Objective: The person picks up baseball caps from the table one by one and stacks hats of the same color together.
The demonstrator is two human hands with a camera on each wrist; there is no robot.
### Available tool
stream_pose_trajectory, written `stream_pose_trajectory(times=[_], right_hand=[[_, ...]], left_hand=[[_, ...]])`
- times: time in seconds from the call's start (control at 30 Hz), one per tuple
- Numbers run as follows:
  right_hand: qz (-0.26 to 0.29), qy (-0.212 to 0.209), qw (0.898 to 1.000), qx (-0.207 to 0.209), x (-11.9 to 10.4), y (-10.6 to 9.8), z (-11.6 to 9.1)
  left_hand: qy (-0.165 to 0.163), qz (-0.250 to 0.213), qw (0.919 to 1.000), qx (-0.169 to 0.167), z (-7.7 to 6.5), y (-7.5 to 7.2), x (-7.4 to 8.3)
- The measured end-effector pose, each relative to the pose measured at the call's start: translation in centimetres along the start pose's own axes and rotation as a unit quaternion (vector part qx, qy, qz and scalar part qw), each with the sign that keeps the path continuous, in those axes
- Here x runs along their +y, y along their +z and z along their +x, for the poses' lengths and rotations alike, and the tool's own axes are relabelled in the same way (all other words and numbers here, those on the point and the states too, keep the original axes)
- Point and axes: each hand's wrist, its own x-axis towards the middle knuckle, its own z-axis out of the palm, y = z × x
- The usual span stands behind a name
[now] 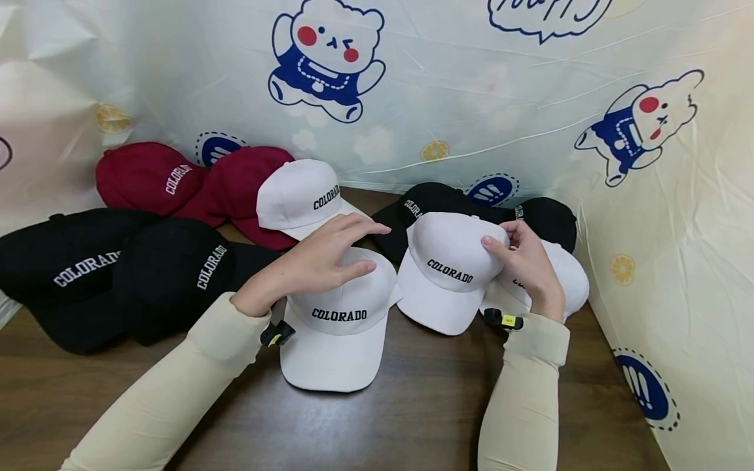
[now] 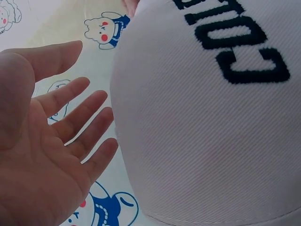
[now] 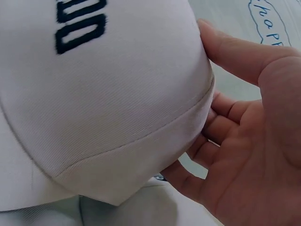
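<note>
Head view: right hand (image 1: 527, 261) pinching the edge of a white cap (image 1: 450, 255), thumb on the outside, fingers curled at the rim, so a pretty narrow grip. Held cap right of centre, in front of a pair of back black caps (image 1: 432, 196) and overlapping the far-right white cap (image 1: 568, 275). Nice rounded crown, curved brim, chunky raised COLORADO embroidery; up close in the wrist views, fine diagonal twill with a neat seam. Left hand (image 1: 315, 255) loosely spread, wide gap between thumb and fingers, over the crown of the front white cap (image 1: 336, 304). Can't tell if touching the fabric. Further left, soft matte black caps (image 1: 177, 261) and domed maroon caps (image 1: 144, 176). Underneath, brown wood-grain table (image 1: 247, 405); behind, creased shiny sheet (image 1: 442, 85) with cartoon bears.
</note>
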Motion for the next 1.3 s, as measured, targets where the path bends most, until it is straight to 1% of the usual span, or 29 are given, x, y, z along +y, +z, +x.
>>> stream_pose_trajectory(times=[0.23, 0.4, 0.5, 0.63, 0.73, 0.8, 0.87, 0.93, 1.0, 1.13, 1.23, 1.3], right_hand=[[0.03, -0.036, 0.999, 0.014, -0.9, -0.7, -0.6], [0.052, -0.074, 0.995, 0.041, -1.9, -1.3, -1.0], [0.054, -0.099, 0.992, 0.061, -2.8, -1.7, -1.5], [0.052, -0.13, 0.987, 0.085, -4.2, -2.2, -2.5], [0.055, -0.144, 0.983, 0.099, -5.2, -2.7, -3.3], [0.066, -0.153, 0.98, 0.104, -5.8, -2.9, -3.8], [0.091, -0.163, 0.977, 0.106, -6.4, -3.0, -4.2], [0.121, -0.178, 0.971, 0.102, -6.9, -3.0, -4.5], [0.162, -0.193, 0.963, 0.09, -7.5, -2.9, -4.8], [0.23, -0.227, 0.945, 0.049, -8.7, -2.6, -5.5], [0.251, -0.251, 0.935, 0.005, -9.6, -2.3, -5.9], [0.25, -0.26, 0.932, -0.022, -10.1, -1.9, -6.0]], left_hand=[[0.008, 0.006, 0.9999, 0.009, 0.1, -0.1, -0.1], [0.004, -0.007, 0.9997, 0.025, 0.1, -0.2, -0.1], [0.002, -0.014, 0.999, 0.042, 0.1, -0.3, 0.0], [-0.001, -0.025, 0.9968, 0.075, 0.0, -0.7, 0.0], [-0.004, -0.038, 0.9943, 0.1, -0.1, -1.2, 0.0], [-0.008, -0.043, 0.9927, 0.112, -0.2, -1.5, 0.0], [-0.011, -0.044, 0.9916, 0.121, -0.3, -1.9, 0.0], [-0.011, -0.048, 0.9904, 0.129, -0.3, -2.2, 0.0], [-0.007, -0.05, 0.9893, 0.137, -0.4, -2.6, 0.0], [0.007, -0.06, 0.9854, 0.159, -0.6, -3.3, 0.2], [0.012, -0.064, 0.9823, 0.175, -0.8, -3.6, 0.3], [0.012, -0.063, 0.9811, 0.182, -0.9, -3.8, 0.5]])
